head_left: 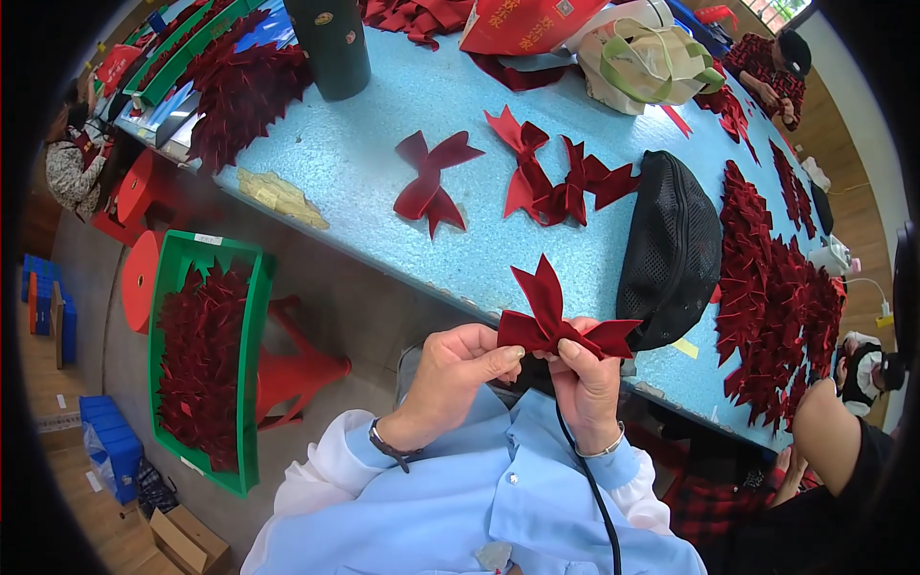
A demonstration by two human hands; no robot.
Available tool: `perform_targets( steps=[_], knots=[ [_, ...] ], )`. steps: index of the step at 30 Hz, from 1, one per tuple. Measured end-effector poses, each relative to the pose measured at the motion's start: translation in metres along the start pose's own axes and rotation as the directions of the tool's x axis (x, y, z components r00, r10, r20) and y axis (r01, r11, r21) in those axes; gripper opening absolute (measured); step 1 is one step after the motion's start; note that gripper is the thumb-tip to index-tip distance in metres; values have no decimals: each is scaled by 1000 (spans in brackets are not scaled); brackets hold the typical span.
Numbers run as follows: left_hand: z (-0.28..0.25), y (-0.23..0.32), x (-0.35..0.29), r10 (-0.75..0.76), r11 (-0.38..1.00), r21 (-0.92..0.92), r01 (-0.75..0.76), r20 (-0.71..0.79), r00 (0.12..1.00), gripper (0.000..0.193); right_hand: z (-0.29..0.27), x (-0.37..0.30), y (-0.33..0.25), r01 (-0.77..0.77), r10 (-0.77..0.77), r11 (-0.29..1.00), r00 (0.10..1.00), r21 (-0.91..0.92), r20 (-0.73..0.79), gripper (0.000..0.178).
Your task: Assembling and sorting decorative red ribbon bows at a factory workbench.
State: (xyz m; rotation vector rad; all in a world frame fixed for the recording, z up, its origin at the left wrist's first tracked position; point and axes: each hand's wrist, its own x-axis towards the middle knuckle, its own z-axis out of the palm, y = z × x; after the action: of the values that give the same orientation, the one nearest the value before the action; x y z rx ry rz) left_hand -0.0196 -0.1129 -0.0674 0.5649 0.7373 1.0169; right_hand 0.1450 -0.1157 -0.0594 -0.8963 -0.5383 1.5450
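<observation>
A dark red velvet bow (548, 316) is held up over the near table edge, between my two hands. My right hand (585, 379) pinches it at the middle knot, thumb in front. At its left loop, my left hand (467, 369) has thumb and forefinger closed together on the lower edge. Farther off on the light blue table (355, 172) lies a single bow (433, 182). To the right of that one, several more red bows (559, 177) lie in a loose group.
A black mesh pouch (671, 249) stands right of my hands. Bows are heaped on the table's right (767, 297) and far left (249, 91). A dark tumbler (329, 48) and a cream bag (637, 62) stand behind. A green crate (251, 383) of bows rests left, by a red stool (302, 369). Other people sit around.
</observation>
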Motion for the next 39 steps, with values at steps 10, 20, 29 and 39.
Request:
perform_targets(
  steps=[10, 20, 29, 39],
  knots=[
    [2, -15, 4, 294, 882, 398, -252, -47, 955, 10, -11, 10, 4, -139, 143, 969, 990, 203, -5, 17],
    [10, 19, 12, -7, 996, 87, 0, 81, 997, 22, -6, -1, -20, -16, 18, 998, 999, 63, -28, 15],
    [36, 11, 10, 96, 970, 223, -99, 23, 995, 23, -7, -14, -31, 5, -5, 1000, 1000, 11, -26, 12],
    [57, -4, 3, 277, 937, 245, -250, -84, 957, 13, -4, -14, -42, 30, -31, 999, 998, -23, -59, 13]
  ],
)
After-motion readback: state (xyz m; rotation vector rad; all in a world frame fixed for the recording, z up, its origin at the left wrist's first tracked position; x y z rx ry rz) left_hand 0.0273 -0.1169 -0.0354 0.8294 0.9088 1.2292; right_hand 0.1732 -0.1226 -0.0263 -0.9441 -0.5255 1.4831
